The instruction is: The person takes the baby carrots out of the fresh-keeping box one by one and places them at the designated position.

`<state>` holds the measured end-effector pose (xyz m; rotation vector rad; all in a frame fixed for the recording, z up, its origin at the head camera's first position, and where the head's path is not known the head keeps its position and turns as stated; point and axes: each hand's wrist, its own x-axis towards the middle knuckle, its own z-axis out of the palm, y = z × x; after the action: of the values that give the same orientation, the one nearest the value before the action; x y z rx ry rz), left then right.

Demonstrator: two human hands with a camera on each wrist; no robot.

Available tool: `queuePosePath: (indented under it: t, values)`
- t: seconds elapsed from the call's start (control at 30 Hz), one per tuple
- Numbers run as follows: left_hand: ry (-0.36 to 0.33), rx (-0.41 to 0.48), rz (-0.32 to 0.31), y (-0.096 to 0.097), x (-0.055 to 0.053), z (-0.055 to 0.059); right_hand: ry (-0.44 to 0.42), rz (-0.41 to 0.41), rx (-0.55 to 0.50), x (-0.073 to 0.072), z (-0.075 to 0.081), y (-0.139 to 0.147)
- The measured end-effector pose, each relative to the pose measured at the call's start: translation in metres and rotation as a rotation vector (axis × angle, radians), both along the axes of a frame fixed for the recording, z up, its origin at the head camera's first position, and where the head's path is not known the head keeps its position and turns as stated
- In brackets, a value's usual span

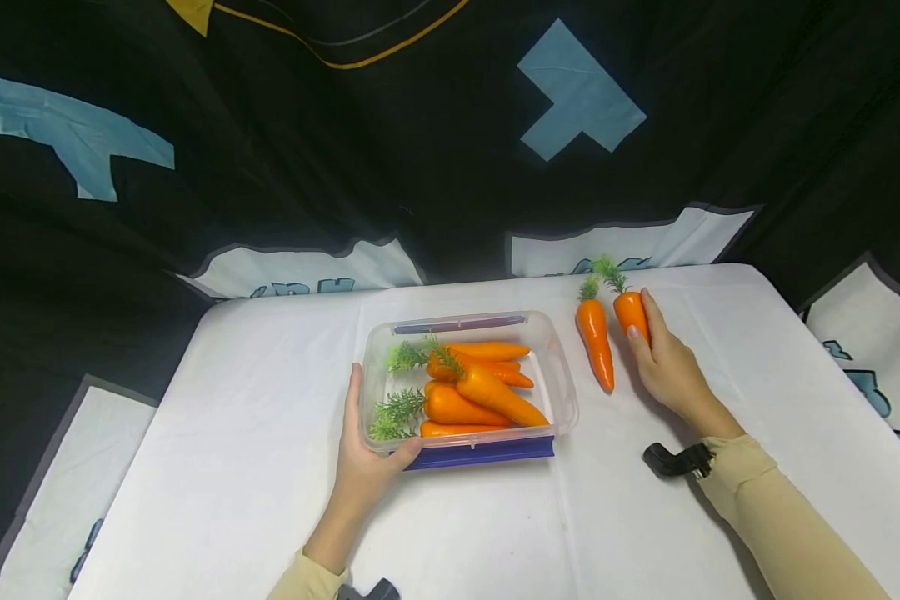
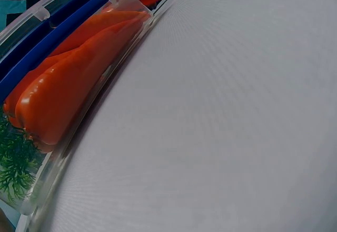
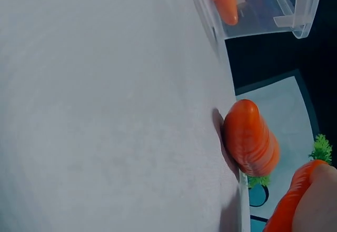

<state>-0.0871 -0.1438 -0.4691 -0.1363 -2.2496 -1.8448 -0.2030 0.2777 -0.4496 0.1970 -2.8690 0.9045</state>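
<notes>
A clear plastic container (image 1: 562,379) with blue clip flaps holds several orange carrots (image 1: 498,392) with green tops. At its near left corner my left hand (image 1: 363,450) grips it, fingers along the left wall and thumb at the front rim. To the right, my right hand (image 1: 671,362) holds a carrot (image 1: 630,312) between thumb and fingers, its leafy top pointing away. Just left of that hand another carrot (image 1: 595,342) lies on the table. The right wrist view shows the held carrot (image 3: 287,205) partly covered by the hand. In the left wrist view, carrots (image 2: 68,84) show through the container wall.
A white cloth covers the table (image 1: 247,400). Behind it hangs a black curtain (image 1: 345,167) with pale blue and white shapes. Each wrist carries a black mount, such as the right wrist mount (image 1: 675,460).
</notes>
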Motion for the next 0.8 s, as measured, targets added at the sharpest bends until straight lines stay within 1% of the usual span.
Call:
queuePosePath:
  t: [0.3, 0.53, 0.8]
  values:
    - [0.006, 0.005, -0.003, 0.0, 0.0, 0.0, 0.021, -0.006, 0.021, -0.004, -0.011, 0.0]
    - [0.023, 0.002, -0.001, 0.0, 0.001, 0.0, 0.03, -0.023, 0.033, -0.006, -0.015, 0.002]
    - [0.018, 0.005, -0.002, 0.001, 0.0, 0.0, 0.034, -0.038, 0.049, -0.006, -0.017, 0.002]
